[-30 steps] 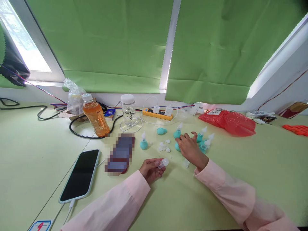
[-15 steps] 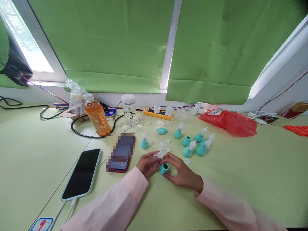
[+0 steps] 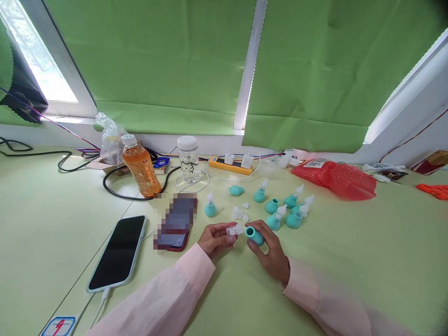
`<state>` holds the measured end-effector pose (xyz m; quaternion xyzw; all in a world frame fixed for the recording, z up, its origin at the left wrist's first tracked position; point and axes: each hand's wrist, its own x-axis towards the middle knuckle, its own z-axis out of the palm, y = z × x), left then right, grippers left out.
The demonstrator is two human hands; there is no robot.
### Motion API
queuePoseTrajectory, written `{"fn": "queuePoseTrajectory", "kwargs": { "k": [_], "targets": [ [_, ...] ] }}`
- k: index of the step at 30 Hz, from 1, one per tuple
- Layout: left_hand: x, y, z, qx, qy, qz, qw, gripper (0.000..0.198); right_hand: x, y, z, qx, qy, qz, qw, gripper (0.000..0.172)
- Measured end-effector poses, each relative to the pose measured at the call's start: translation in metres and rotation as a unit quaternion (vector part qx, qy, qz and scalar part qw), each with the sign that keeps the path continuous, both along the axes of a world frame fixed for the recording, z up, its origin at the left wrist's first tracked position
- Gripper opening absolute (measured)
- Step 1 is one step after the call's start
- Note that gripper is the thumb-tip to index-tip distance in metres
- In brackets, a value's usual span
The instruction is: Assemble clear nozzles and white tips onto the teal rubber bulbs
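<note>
- The left hand (image 3: pixel 215 238) pinches a small clear plastic tip (image 3: pixel 235 229) between thumb and fingertips, just above the pale green surface (image 3: pixel 350 252).
- The right hand (image 3: pixel 269 249) closes its fingers around a teal rubber bulb (image 3: pixel 254 235), with the bulb's open mouth turned toward the clear tip; the two parts sit very near each other, and I cannot tell if they touch.
- Both arms wear pale pink sleeves (image 3: pixel 168 298).
- Just beyond the hands lie a few loose clear tips (image 3: pixel 239 214).
- To the right of those stands a cluster of teal bulbs (image 3: pixel 285 212), most with a clear tip on top, one without.
- One more capped bulb (image 3: pixel 210 206) stands alone to the left, and a bare bulb (image 3: pixel 236 190) lies on its side farther back.
- A dark phone (image 3: pixel 118 253) rests at the left with a cable plugged in.
- An orange drink bottle (image 3: pixel 140 165), a clear jar (image 3: pixel 188 158), a yellow power strip (image 3: pixel 231 164) and a red bag (image 3: pixel 336 177) line the far edge under the green blinds (image 3: pixel 168 60).
</note>
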<state>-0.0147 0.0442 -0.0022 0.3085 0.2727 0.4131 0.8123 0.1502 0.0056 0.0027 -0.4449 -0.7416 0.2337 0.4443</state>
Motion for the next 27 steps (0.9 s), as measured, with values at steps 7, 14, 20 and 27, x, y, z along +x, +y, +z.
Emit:
{"fn": "queuePoseTrajectory", "kwargs": {
  "k": [7, 14, 20, 27],
  "targets": [
    [0.000, 0.000, 0.000, -0.002, 0.011, -0.034, 0.999, 0.037, 0.008, 0.000, 0.005, 0.032, -0.034, 0.007, 0.999, 0.024],
    [0.001, -0.002, 0.000, 0.020, 0.034, -0.047, 0.998, 0.034, 0.006, -0.001, 0.002, 0.067, -0.061, -0.019, 0.996, 0.023],
    [0.001, -0.004, -0.002, 0.076, 0.082, -0.079, 0.991, 0.031, 0.009, 0.003, -0.007, 0.100, -0.151, -0.019, 0.983, 0.009],
    [0.006, -0.008, 0.000, 0.111, 0.157, 0.002, 0.981, 0.036, 0.007, 0.005, -0.012, 0.109, -0.172, -0.051, 0.978, 0.008]
  ]
}}
